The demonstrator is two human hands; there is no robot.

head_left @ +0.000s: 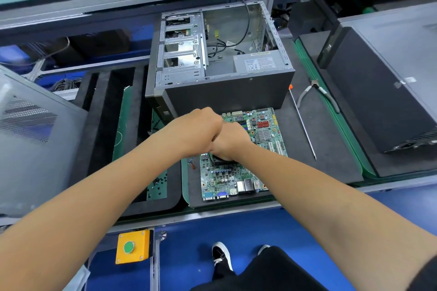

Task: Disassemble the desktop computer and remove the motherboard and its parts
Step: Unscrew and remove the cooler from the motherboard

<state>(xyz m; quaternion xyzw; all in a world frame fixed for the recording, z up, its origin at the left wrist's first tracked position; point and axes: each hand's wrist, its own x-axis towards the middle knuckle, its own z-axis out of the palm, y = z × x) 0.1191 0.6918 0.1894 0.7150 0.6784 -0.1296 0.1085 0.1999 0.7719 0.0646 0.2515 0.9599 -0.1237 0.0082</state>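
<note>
The green motherboard [238,172] lies flat on the dark mat in front of the open computer case [220,59]. Both my hands meet over the board's middle. My right hand [230,142] grips a dark CPU cooler [216,160], of which only the near edge shows below the hand. My left hand [198,130] is curled into a fist against the right one, knuckles up. Its fingers bend down toward the same cooler and are hidden. The case holds a power supply [260,61], loose cables and an empty drive cage.
A long screwdriver [302,123] and pliers [316,94] lie on the mat to the right of the board. Small black screws [158,182] sit in a tray at the left. Another black case [383,92] stands far right, a metal side panel [30,130] far left.
</note>
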